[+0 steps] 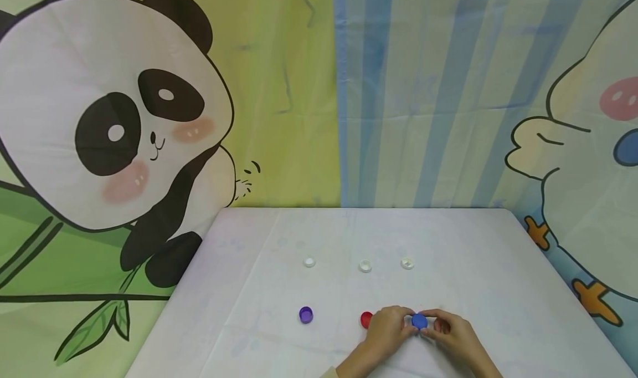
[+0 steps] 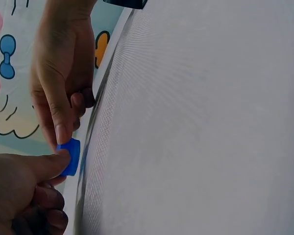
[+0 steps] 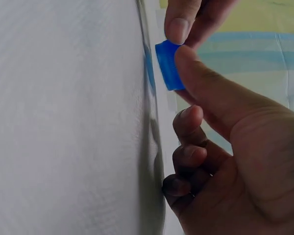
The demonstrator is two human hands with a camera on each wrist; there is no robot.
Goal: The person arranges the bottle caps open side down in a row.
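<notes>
A blue bottle cap (image 1: 419, 321) is pinched from both sides by the two hands. The left hand (image 1: 390, 328) grips its left side between thumb and fingers, and the right hand (image 1: 456, 336) pinches its right side. In the left wrist view, the blue cap (image 2: 72, 157) sits between both hands' thumbs and fingers, its ribbed side visible in the right wrist view (image 3: 169, 65). Directly left of the left hand lies a red cap (image 1: 366, 319), partly covered by that hand. Farther left, a purple cap (image 1: 306, 315) lies with its hollow side up.
Across the back of the white-covered table (image 1: 259, 289) lie three whitish caps: one at left (image 1: 309, 262), one mid-table (image 1: 365, 266) and one at right (image 1: 407, 263). Behind the table hangs a printed cloth (image 1: 284, 117) with a panda figure on its left.
</notes>
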